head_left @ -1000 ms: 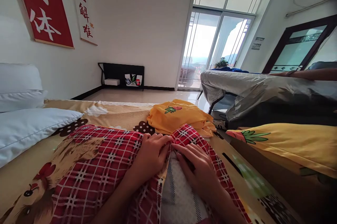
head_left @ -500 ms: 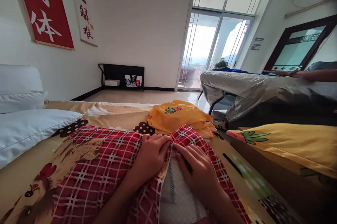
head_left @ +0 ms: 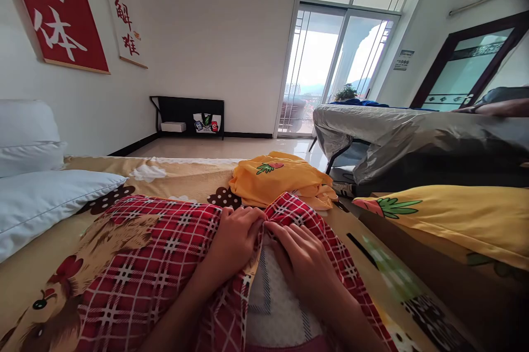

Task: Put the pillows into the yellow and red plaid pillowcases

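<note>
A red plaid pillowcase [head_left: 173,247] with a chicken print lies spread before me, its opening toward the middle. My left hand [head_left: 236,236] pinches the edge of the opening from the left. From the right, my right hand [head_left: 301,255] grips the same edge, and the fingertips of both hands meet there. Between my forearms the opening shows a pale fabric [head_left: 281,297] with grey stripes. What the fingertips pinch is too small to make out beyond the cloth edge.
A folded yellow cloth [head_left: 281,176] lies just beyond the pillowcase. White pillows [head_left: 53,203] are at left, and a yellow pillow [head_left: 463,214] is at right. A plastic-covered table [head_left: 380,126] stands at back right, with another person's arm [head_left: 500,108] over it.
The view has shifted slightly. My hands keep their grip on the pillowcase edge with very little movement. The other person's arm has drawn back to the right.
</note>
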The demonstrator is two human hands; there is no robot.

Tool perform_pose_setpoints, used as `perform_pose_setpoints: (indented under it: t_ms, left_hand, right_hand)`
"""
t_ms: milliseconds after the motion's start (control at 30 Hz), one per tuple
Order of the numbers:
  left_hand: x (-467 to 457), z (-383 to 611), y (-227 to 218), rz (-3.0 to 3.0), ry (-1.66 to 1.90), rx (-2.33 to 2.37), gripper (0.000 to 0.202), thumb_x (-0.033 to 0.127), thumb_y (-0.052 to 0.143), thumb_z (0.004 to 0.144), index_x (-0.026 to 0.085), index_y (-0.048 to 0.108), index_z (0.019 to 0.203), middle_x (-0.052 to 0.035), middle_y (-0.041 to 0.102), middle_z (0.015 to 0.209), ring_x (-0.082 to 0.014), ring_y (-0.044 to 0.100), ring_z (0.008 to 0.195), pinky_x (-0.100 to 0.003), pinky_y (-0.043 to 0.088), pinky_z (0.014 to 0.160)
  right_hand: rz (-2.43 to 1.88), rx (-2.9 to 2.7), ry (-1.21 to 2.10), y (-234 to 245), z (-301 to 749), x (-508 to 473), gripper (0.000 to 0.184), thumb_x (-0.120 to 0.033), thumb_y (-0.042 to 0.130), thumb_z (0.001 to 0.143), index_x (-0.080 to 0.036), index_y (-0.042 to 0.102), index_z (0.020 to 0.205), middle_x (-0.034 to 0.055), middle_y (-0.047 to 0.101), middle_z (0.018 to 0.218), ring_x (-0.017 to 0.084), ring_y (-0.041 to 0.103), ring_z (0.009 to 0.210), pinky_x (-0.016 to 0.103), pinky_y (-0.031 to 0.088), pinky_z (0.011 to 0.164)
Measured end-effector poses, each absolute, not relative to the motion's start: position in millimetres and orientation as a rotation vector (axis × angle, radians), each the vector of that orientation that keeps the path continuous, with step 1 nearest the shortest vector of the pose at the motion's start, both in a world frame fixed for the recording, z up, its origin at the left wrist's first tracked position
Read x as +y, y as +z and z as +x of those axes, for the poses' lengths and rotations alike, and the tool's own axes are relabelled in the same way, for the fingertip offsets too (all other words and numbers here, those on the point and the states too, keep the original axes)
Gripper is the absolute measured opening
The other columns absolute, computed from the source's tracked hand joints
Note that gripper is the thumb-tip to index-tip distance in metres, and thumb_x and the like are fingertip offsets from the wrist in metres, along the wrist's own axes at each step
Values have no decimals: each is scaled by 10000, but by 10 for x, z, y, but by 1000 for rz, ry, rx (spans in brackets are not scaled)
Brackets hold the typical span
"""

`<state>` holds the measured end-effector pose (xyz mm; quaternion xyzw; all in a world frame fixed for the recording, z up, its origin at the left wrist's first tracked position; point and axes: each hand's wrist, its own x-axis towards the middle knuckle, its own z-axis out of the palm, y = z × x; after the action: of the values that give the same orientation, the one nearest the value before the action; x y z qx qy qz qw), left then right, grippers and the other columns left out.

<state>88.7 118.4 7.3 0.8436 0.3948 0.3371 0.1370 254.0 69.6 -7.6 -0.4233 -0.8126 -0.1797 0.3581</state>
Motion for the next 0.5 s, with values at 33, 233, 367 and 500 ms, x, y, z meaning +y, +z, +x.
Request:
perform_pose_setpoints:
  t_ms: [33,233,367,500]
  left_hand:
    - [1188,887,74,2434,967,1139,251,204,381,967,219,632,970,-23,692,995,-182,598,936,-371,337,852]
    - [1224,867,95,2357,910,1115,232,247,404,963,221,630,919,-9,663,956,-197,572,966,-390,307,874]
    - [1210,864,105,2337,919,1100,249,250,393,965,223,637,926,-15,658,972,-196,567,962,-388,307,884]
    - [1195,876,92,2379,923,1106,244,242,403,960,212,639,907,-25,661,965,-199,570,958,-382,315,878]
  right_hand:
    - [-1088,-2100,-470,-78,2535,694,272,-151,404,956,-162,555,1182,67,691,937,182,617,798,335,490,719]
    - [-1114,-2123,-478,-112,2512,688,288,-128,408,949,-129,515,1216,74,675,931,189,603,817,344,485,747]
    - [-1108,-2125,-513,-134,2517,689,329,-102,377,938,-130,493,1245,88,672,956,201,602,838,349,480,751]
    - [-1130,-2128,-502,-131,2526,690,301,-105,382,937,-144,499,1212,89,672,968,205,607,833,347,476,747]
